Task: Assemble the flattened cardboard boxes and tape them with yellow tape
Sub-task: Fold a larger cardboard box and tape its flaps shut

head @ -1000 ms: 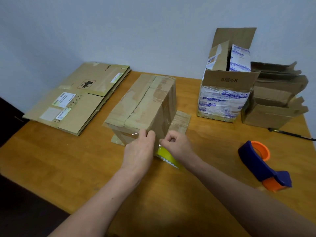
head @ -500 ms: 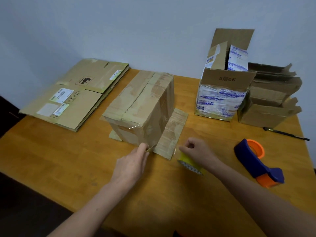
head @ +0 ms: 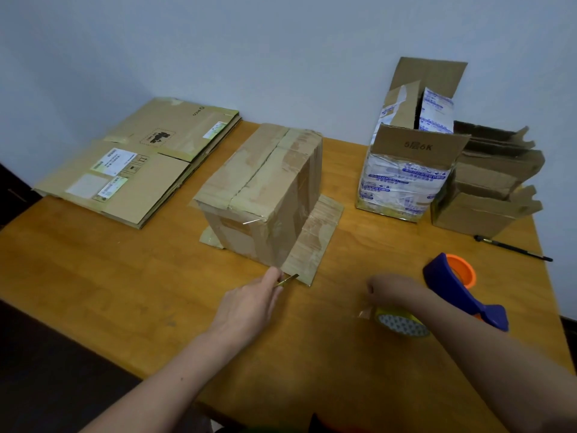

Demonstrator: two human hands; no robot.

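pinching tape end (head: 288, 279) w/ left hand (head: 249, 304) by box (head: 265, 189) corner, right hand (head: 387, 292) gripping yellow tape roll (head: 402, 325)

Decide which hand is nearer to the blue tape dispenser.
Right. The right hand, holding the yellow tape roll, is just left of the tape dispenser; the left hand, pinching the tape end, is farther left by the cardboard box.

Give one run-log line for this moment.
left hand: pinches yellow strip near box | right hand: holds tape roll | dispenser: lying unused
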